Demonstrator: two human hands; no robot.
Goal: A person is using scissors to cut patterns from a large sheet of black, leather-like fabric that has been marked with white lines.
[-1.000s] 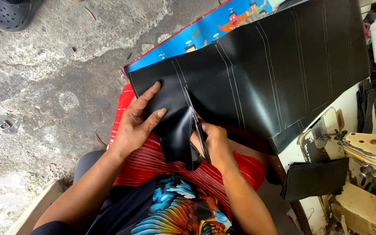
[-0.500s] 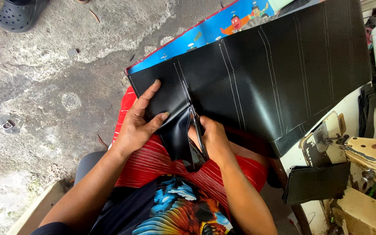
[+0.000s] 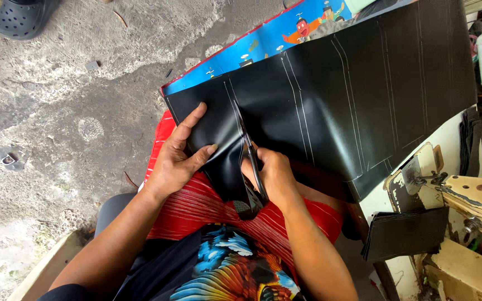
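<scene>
The left hand (image 3: 177, 161) lay flat and spread on a large black sheet (image 3: 330, 106) of leather-like material, thumb tucked under the cut edge so that the flap was pinched between thumb and fingers. The sheet stretched from the person's lap toward one o'clock, marked with pale parallel lines running roughly from six toward twelve. At three o'clock of the left hand, the right hand (image 3: 274, 175) was clenched around the handles of a pair of scissors (image 3: 250, 159), the blades pointing toward twelve and lying along one of the pale lines, with the material parted behind them. Under the sheet, a red striped cloth (image 3: 207, 203) covered the person's lap, and a blue printed sheet (image 3: 274, 39) with cartoon figures showed past the black material's far edge at twelve o'clock. At four o'clock stood an old cream sewing machine (image 3: 470, 200), with a stack of black cut pieces (image 3: 405, 234) just beside it. A dark clog (image 3: 20, 17) rested on the concrete floor (image 3: 57, 111) at ten o'clock.
</scene>
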